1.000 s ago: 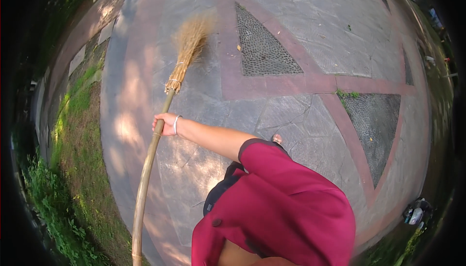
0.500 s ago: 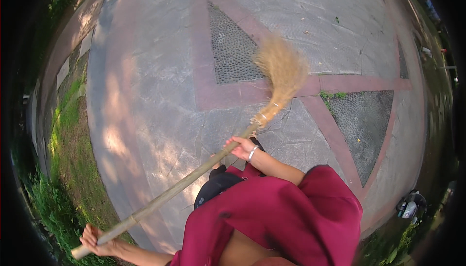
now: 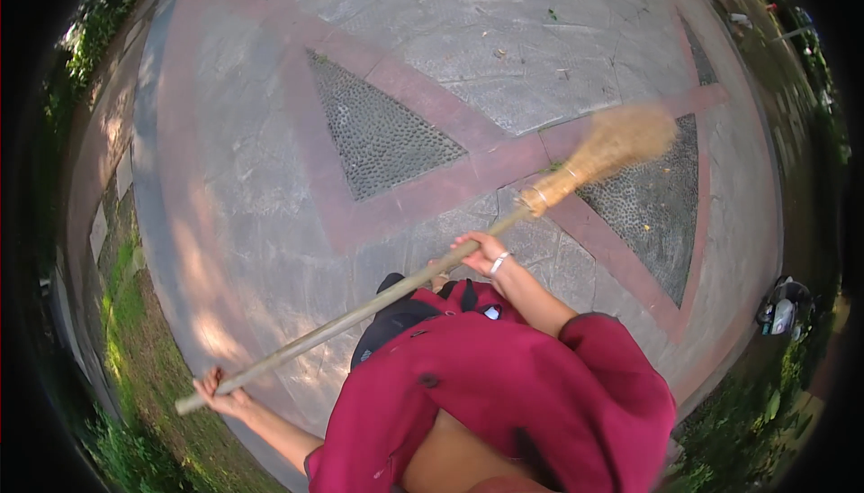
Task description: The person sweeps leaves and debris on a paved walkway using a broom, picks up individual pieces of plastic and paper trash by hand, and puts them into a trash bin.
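Note:
A long-handled straw broom (image 3: 378, 301) slants across in front of me, from lower left up to the right. Near the handle's free end my left hand (image 3: 223, 392) is wrapped round the pole. My right hand (image 3: 482, 253), with a pale band on its wrist, grips the pole just below the bound neck of the bristles. The straw head, blurred by motion, hangs over a reddish paving strip (image 3: 490, 165) and the far edge of a pebbled triangle (image 3: 655, 236) on the right. Whether the bristle tips touch the ground, I cannot tell.
Grey stone paving (image 3: 229, 115) spreads ahead, with another pebbled triangle (image 3: 387, 133) left of the bristles. Scattered leaves (image 3: 552, 15) lie farther off. Grass (image 3: 139, 313) borders the left side. A dark container with pale contents (image 3: 783, 315) stands at the right edge.
The broom head has swung to the right, from beside the middle pebbled triangle to the right-hand one. Both hands have shifted right, still gripping the pole; the view has turned somewhat.

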{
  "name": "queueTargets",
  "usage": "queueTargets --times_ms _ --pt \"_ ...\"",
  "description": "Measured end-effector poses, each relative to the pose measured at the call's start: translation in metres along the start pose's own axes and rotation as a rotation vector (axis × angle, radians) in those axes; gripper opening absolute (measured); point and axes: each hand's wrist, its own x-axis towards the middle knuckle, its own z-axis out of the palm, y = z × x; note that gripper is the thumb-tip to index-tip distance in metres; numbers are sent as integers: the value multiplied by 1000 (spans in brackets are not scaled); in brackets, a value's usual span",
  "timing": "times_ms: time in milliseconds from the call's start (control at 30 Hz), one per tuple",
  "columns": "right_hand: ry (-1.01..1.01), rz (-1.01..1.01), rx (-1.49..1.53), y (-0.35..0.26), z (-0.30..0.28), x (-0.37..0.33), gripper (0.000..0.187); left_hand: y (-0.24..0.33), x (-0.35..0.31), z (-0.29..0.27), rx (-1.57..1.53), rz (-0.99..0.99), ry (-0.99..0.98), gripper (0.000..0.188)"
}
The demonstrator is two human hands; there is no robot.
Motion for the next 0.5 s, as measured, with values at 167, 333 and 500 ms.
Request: queueTargets --times_ms 167,333,500 --pt "-339 177 24 14 173 69 11 106 14 0 66 606 104 36" --pt "-559 287 -14 -23 314 153 13 89 -108 169 -163 874 -383 23" --pt "-441 308 16 -90 316 235 14 12 -68 298 -107 995 -382 23"
